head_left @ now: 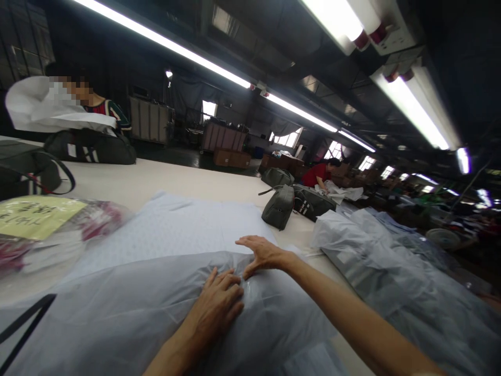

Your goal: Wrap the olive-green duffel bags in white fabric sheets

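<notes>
Two bare hands at work, and we're right over the grey plastic cover (129,297), spread across the near side of the table (188,175)! Our left hand (219,300) lies on it, fingers loosely bent, released; our right hand (261,256) arches beside it, fingers extended, thumb down at the creases. Beyond, we see a pale sheet (176,224) and dark bags (279,208).

One left hand (219,300), one right hand (263,254), one grey plastic cover (129,297) under them, two dark bags (90,149) at left, three green-grey bags (278,208) beyond, one yellow label (41,215), two people (107,108) (313,174).
</notes>
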`<move>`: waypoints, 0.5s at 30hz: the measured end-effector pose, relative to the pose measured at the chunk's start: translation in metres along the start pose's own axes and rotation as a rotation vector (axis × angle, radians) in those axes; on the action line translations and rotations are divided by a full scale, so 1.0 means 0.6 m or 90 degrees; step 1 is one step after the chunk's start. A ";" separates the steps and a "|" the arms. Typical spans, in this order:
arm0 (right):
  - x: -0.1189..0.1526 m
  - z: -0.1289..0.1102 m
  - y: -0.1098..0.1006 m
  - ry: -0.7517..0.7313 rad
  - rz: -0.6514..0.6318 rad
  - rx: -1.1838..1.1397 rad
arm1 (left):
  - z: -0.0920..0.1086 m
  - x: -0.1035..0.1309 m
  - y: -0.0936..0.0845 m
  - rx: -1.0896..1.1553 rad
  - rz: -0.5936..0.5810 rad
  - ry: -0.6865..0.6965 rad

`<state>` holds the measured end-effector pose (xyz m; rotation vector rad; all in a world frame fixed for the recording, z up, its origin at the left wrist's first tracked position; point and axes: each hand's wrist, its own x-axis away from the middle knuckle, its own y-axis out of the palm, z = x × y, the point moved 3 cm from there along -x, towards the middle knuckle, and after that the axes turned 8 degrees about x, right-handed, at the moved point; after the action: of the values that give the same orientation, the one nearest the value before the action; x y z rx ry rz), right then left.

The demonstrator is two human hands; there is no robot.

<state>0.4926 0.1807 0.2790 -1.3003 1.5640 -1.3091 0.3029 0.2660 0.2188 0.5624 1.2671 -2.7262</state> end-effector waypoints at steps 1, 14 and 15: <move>0.003 0.007 0.013 0.035 -0.004 -0.036 | 0.000 0.000 0.000 -0.001 0.003 0.004; 0.049 0.010 0.046 0.294 0.211 -0.241 | 0.016 -0.005 -0.018 0.009 -0.030 -0.044; 0.056 0.002 0.037 0.309 0.262 -0.238 | 0.017 -0.005 -0.020 0.010 -0.032 -0.046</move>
<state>0.4800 0.1475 0.2601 -0.8168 2.3582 -1.1476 0.3000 0.2657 0.2345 0.4341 1.2604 -2.7725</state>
